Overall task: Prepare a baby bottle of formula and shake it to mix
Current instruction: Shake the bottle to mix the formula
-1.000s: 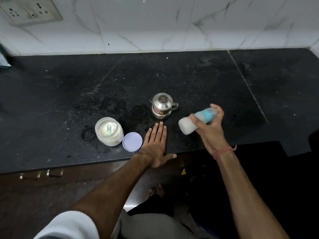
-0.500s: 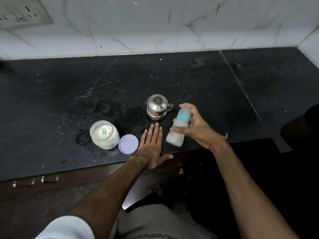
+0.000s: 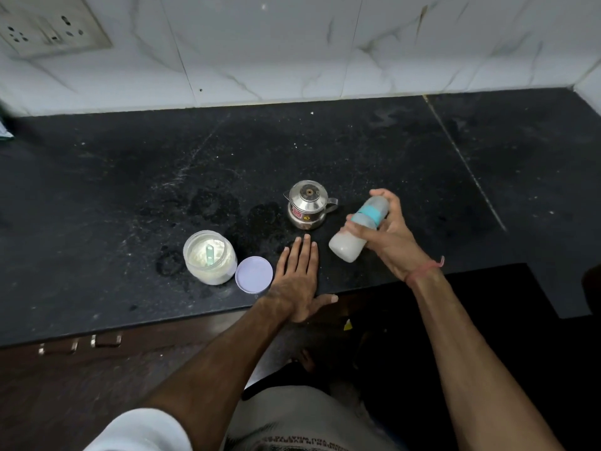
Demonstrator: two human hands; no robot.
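Note:
My right hand [image 3: 392, 237] grips a baby bottle [image 3: 349, 245] with a teal ring and a clear cap, held tilted above the counter's front edge, its base toward me and milky white liquid inside. My left hand [image 3: 297, 276] rests flat on the black counter [image 3: 130, 177], fingers straight, just left of the bottle. An open jar of white formula powder [image 3: 209, 257] with a pale green scoop in it stands to the left. Its lilac lid [image 3: 253, 274] lies beside it, close to my left hand.
A small steel lidded pot [image 3: 309, 205] with a handle stands just beyond my left fingertips. A white marble-tiled wall [image 3: 292, 50] backs the counter, with a socket panel [image 3: 48, 27] at top left. Dark cabinet fronts with handles [image 3: 78, 345] lie below the counter edge.
My right hand has been swinging the bottle: it was tilted at the right, then nearer upright close to the pot, and now tilts again further right. My left hand stayed flat on the counter.

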